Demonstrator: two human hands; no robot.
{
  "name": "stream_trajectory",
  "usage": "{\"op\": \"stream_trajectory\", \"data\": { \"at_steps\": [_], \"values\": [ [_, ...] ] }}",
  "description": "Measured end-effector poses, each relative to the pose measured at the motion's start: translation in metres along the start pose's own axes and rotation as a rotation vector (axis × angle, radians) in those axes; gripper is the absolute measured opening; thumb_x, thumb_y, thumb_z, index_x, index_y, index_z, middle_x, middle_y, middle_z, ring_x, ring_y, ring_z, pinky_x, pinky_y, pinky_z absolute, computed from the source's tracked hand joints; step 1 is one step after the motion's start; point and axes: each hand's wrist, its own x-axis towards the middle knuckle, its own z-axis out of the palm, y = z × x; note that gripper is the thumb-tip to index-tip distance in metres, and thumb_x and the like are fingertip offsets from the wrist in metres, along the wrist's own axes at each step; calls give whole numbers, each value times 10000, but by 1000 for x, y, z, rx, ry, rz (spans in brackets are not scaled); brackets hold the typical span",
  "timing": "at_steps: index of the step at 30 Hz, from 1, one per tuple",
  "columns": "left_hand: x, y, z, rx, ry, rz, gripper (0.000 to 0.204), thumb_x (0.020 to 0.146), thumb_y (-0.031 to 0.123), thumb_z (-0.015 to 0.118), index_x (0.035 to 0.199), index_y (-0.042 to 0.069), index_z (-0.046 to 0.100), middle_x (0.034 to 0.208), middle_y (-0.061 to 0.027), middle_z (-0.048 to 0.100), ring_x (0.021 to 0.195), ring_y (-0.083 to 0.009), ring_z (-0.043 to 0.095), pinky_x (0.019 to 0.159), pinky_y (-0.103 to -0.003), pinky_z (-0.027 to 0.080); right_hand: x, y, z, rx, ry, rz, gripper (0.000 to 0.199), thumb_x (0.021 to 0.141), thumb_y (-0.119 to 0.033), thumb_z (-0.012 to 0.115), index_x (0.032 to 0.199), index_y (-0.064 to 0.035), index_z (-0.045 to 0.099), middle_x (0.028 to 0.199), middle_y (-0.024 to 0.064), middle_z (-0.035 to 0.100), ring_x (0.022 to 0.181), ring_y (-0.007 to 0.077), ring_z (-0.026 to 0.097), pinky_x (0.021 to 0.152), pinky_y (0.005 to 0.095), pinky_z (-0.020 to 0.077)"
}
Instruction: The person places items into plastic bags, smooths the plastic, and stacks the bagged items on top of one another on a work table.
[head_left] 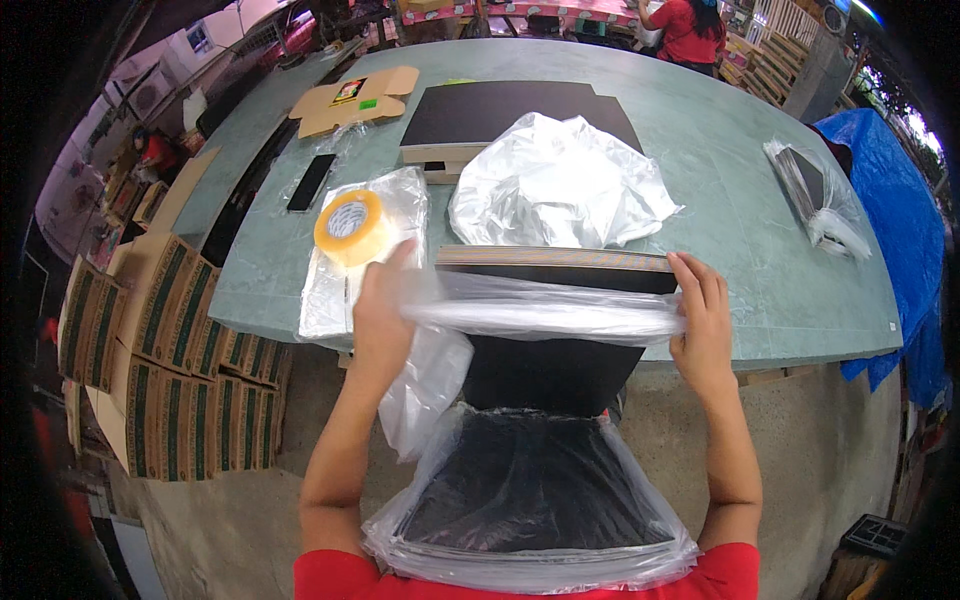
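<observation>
Head view: left hand (385,300) and right hand (703,320) each pinch the thin clear plastic bag (540,315) stretched over the flat black panel (548,372) at the green table's (740,250) near edge. The film might tear on the panel's corners, or the overhanging panel could slip floorward.

Board (548,375): flat black panel at lower centre, matt face, pale layered edge like pressed wood along its top.
Bag (530,500): thin clear plastic film, glossy and wrinkled, around the board's lower end.
Film strip (545,312): the same clear plastic, bunched and shiny, stretched between the left hand (383,300) and the right hand (703,318).
Crumpled bag (555,180): whitish translucent plastic, creased, glossy, centre of the frame.
Tape roll (350,227): yellowish glossy plastic tape, left of centre.
Table (720,190): grey-green top, smooth, dull, mottled like stone.
Box (355,100): brown matt cardboard, upper left.
Tarp (900,200): blue woven plastic, right edge.
</observation>
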Motion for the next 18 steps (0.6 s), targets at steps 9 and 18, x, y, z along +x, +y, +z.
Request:
{"op": "stream_trajectory", "data": {
  "at_steps": [9,18],
  "values": [
    [-25,32,-47,29,-236,221,588,583,-122,469,1110,129,538,903,-111,510,697,-255,559,570,-293,451,-50,9,-18,91,73,17,537,514,113,528,1011,-77,596,1023,142,528,927,242,519,780,310,422],
    [-86,-52,-22,-1403,-1098,-913,340,665,115,629,971,-6,543,759,-47,562,582,-75,486,520,-204,394,-104,43,38,1726,-771,755,263,670,-68,634,893,31,537,783,105,605,675,109,580,564,198,455]
  ]
}}
